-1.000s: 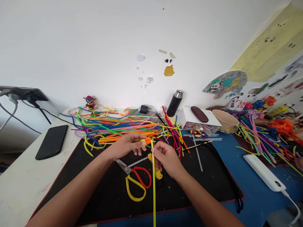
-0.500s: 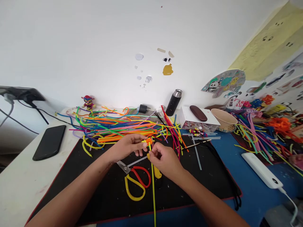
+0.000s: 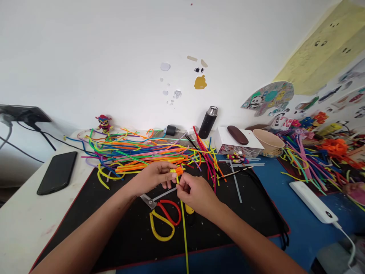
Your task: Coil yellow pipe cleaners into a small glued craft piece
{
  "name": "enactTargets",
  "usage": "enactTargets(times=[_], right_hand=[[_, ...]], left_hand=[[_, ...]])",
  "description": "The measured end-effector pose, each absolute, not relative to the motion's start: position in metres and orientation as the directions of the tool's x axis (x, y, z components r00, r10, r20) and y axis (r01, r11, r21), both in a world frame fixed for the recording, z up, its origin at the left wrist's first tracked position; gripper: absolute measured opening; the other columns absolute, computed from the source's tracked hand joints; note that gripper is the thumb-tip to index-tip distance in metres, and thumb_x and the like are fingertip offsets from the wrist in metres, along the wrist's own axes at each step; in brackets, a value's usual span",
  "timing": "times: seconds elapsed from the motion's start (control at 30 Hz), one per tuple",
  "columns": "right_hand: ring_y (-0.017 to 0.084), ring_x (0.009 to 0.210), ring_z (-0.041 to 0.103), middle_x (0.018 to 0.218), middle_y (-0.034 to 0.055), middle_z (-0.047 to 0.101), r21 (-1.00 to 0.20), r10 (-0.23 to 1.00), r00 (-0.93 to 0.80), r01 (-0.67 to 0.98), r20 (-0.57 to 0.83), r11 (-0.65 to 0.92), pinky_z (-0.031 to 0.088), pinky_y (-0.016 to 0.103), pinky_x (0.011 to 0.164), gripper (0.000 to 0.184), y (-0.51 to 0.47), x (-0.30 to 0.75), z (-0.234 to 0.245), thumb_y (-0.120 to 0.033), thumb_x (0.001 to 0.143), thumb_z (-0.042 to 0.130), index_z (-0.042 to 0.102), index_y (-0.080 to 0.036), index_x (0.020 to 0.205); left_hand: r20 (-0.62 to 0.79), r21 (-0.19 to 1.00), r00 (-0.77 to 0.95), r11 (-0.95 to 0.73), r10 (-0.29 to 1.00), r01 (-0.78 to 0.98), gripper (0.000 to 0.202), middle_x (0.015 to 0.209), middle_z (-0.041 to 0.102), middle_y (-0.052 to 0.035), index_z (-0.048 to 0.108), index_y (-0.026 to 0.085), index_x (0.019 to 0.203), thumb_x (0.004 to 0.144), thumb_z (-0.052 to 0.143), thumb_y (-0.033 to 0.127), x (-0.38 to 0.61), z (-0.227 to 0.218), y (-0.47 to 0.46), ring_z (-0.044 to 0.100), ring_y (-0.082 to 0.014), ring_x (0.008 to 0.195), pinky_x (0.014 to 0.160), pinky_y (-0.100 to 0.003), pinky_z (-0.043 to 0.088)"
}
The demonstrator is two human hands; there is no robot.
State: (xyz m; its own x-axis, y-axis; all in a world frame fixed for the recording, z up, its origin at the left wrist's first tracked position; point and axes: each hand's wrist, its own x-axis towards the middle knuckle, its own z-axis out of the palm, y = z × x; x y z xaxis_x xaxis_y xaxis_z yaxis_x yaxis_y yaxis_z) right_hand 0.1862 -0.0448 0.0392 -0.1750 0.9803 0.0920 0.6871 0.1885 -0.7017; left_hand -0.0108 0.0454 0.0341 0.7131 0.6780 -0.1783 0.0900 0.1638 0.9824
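Between its thumb and fingers, my left hand (image 3: 156, 177) pinches a small orange and yellow pipe-cleaner piece (image 3: 178, 171). A long yellow pipe cleaner (image 3: 184, 228) runs down from that piece past the front edge of the mat. Close beside it, my right hand (image 3: 196, 190) grips this yellow strand just below the piece, fingers closed. Scissors (image 3: 165, 220) with one red and one yellow handle lie on the black mat (image 3: 122, 236) below my hands. A yellow and black tool (image 3: 189, 211) lies partly hidden under my right hand.
Loose coloured pipe cleaners (image 3: 142, 152) spread behind my hands. A black flask (image 3: 208, 122), a white box (image 3: 239, 140) and a beige bowl (image 3: 269, 141) stand along the wall. A phone (image 3: 57, 173) lies left, a white power bank (image 3: 313, 201) right. Another person's hand (image 3: 355, 190) shows at the right edge.
My right hand has shifted slightly left and up along the yellow pipe cleaner, whose upper part now leans left toward my left thumb. My left hand keeps its pinch.
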Motion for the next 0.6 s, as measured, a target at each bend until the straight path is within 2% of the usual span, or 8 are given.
enactTargets(times=[0.4,0.6], right_hand=[[0.013,0.053,0.051,0.060,-0.0047,0.059,-0.644,0.979,-0.195,0.741,0.061,0.188,0.028,0.025,0.057,0.018,-0.0437,0.1862,0.0422,-0.016,0.084,0.065,0.053,-0.023,0.073],[0.013,0.053,0.052,0.060,-0.0046,0.060,-0.655,0.981,-0.187,0.734,0.059,0.180,0.028,0.025,0.057,0.017,-0.0447,0.1859,0.0402,-0.017,0.085,0.065,0.054,-0.023,0.073]], left_hand=[[-0.172,0.985,0.731,0.129,0.660,0.116,0.046,0.079,0.071,-0.0008,0.069,0.015,0.111,0.085,0.080,0.052,-0.0112,0.0363,0.0442,0.064,-0.0141,0.065,0.066,-0.028,0.054],[-0.170,0.985,0.727,0.126,0.665,0.115,0.047,0.080,0.072,-0.0008,0.068,0.016,0.111,0.085,0.079,0.054,-0.0113,0.0355,0.0445,0.065,-0.0142,0.065,0.066,-0.029,0.055]])
